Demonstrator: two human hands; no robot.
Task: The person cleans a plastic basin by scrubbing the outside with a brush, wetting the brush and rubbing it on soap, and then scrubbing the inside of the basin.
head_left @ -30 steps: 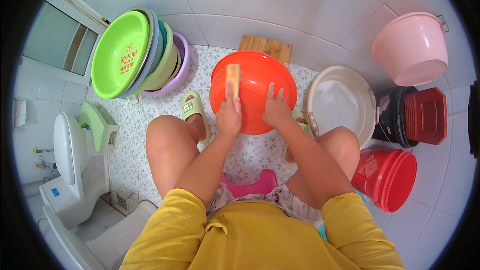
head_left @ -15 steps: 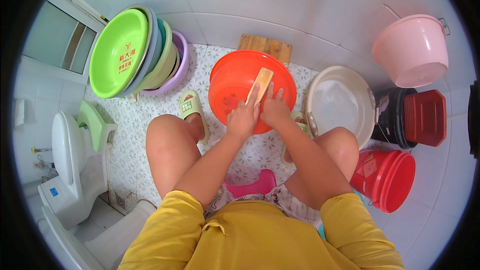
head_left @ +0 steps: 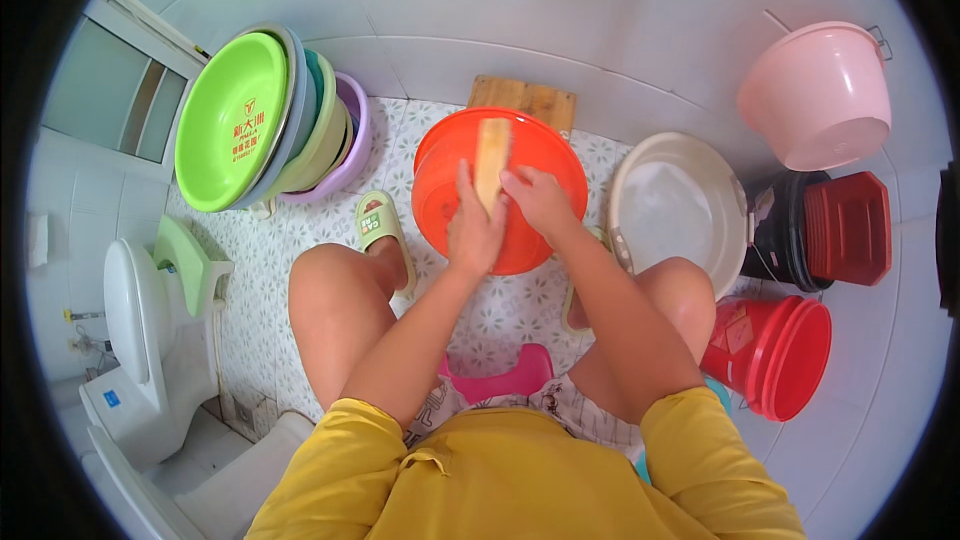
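A pale wooden brush (head_left: 491,155) stands up over the orange-red basin (head_left: 437,175), its upper end smeared by motion. My left hand (head_left: 474,232) is closed around the lower end of the brush, with the thumb along its left side. Against the brush's lower right side, my right hand (head_left: 541,202) has its fingers bent and drawn together, touching the wood. The basin sits on the patterned floor between my feet; both hands cover part of its inside.
Behind the basin a wooden board (head_left: 522,103) lies by the wall. A cream tub (head_left: 616,202) of cloudy liquid is at right, near red buckets (head_left: 735,340) and a pink bucket (head_left: 815,100). Stacked basins (head_left: 228,125) stand at left, above the toilet (head_left: 128,290). A pink stool (head_left: 495,380) is under me.
The brush has turned from slanting right to nearly upright and shifted left. My right hand's spread fingers have drawn in against its side. The left hand has turned around its lower end.
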